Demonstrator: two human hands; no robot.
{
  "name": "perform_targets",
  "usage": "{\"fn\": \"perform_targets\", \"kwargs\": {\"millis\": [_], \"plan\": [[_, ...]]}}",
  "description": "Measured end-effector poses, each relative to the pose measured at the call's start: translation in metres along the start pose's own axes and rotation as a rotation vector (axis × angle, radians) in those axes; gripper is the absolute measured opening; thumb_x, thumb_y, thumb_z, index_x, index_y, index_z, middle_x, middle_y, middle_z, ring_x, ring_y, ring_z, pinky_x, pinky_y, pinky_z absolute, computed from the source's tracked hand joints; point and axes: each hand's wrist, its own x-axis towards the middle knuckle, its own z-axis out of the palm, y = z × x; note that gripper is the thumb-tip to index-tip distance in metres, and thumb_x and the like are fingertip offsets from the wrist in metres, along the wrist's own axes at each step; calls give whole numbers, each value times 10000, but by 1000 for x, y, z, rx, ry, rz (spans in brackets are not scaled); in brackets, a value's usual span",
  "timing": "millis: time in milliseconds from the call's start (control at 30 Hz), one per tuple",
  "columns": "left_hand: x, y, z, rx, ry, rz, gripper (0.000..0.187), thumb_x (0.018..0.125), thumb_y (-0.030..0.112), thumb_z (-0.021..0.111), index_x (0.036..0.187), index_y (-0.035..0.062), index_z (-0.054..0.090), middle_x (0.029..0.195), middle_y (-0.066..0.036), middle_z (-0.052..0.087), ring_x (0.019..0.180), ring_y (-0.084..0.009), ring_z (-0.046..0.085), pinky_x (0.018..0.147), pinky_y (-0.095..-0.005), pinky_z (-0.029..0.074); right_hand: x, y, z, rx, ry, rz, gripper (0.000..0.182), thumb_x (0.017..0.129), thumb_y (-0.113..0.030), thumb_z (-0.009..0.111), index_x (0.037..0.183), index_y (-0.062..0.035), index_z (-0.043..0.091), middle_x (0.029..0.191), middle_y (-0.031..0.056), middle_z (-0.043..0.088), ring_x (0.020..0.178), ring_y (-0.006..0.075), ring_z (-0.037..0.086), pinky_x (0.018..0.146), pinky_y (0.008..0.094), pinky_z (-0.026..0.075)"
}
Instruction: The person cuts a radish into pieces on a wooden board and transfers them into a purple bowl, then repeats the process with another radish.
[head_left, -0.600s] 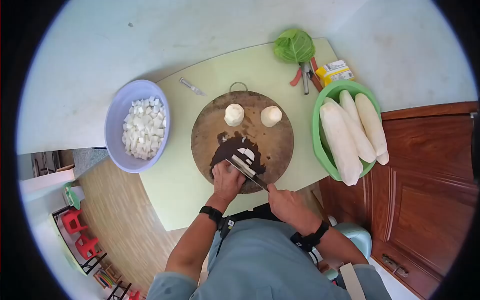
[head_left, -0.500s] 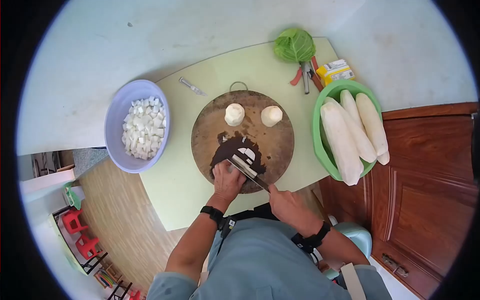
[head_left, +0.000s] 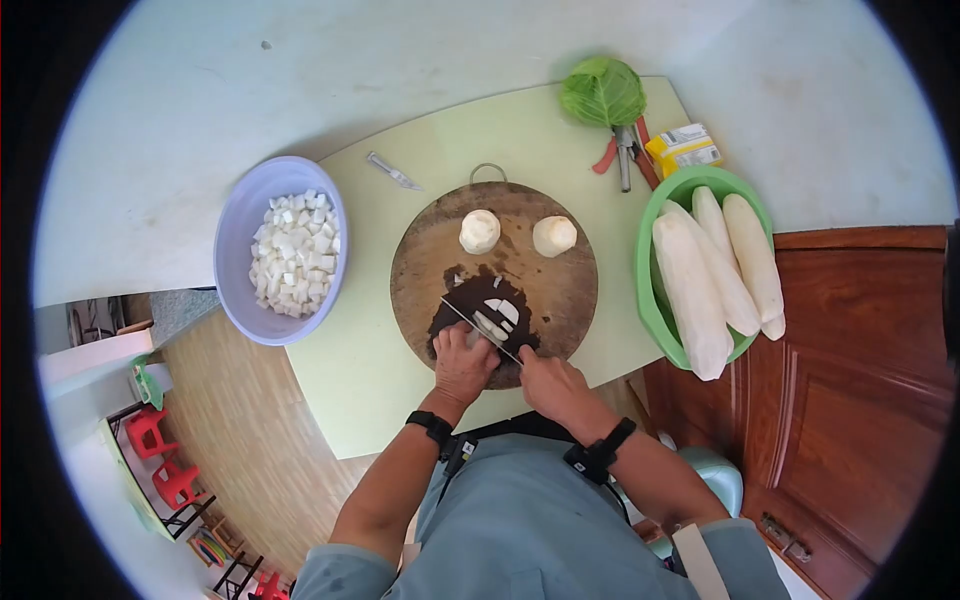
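Observation:
My right hand (head_left: 555,388) is wrapped round the handle of a kitchen knife (head_left: 476,326), its blade slanting up to the left over the round wooden cutting board (head_left: 420,250). Beside the blade, the bent fingers of my left hand (head_left: 464,368) press down on a piece of white radish, mostly hidden under them. Thin radish strips (head_left: 490,326) lie against the far side of the blade. A few white slices (head_left: 504,309) rest just beyond, on the dark wet patch. Two peeled radish chunks (head_left: 480,232) stand farther back on the board.
At left, a lavender basin (head_left: 224,250) holds diced radish (head_left: 293,258). A green basin (head_left: 648,290) at right holds several long peeled radishes (head_left: 692,295). Behind are a small craft knife (head_left: 395,171), a cabbage (head_left: 603,91), red-handled scissors (head_left: 623,160) and a yellow packet (head_left: 684,149).
The knife has shifted left over the radish under my left fingers, and its blade now shows edge-on. Strips lie on its far side. The whole view has moved slightly.

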Motion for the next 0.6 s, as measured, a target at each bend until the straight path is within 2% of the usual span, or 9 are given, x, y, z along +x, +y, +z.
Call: {"fn": "perform_targets", "kwargs": {"millis": [67,200,267,467,600], "plan": [[1,1,0,11,26,13,263,721,237,763,939,132,662,1161,-186,544,1058,-368,500,887,-486,401,6,4,7,3,5,-9,206,962,-159,480,1108,-17,516,899,285,690,884,492,672,767,599,524],[1,4,1,29,46,25,281,726,228,757,968,116,668,1150,-185,540,1061,-368,499,888,-486,402,4,4,-1,20,15,-5,206,973,-176,483,1104,-24,528,902,279,692,877,491,670,763,591,526],[-1,2,0,1,50,18,339,739,158,758,1050,64,663,1141,-197,507,1072,-387,480,904,-487,410,4,11,-4,44,109,-46,208,983,-202,500,1108,-42,544,814,271,672,804,496,654,723,599,510],[-2,1,-10,-116,91,28,375,775,126,733,1123,38,628,1141,-216,496,1057,-401,486,912,-495,413,-10,11,0,99,195,-66,238,1007,-225,471,1133,-42,558,800,276,667,800,493,651,724,601,496],[-4,-1,-8,-103,63,22,318,790,151,721,1078,39,647,1138,-216,519,1064,-398,503,908,-488,421,-29,6,1,32,120,-37,234,1012,-208,460,1132,-27,546,806,276,666,793,491,648,719,598,490]]}}
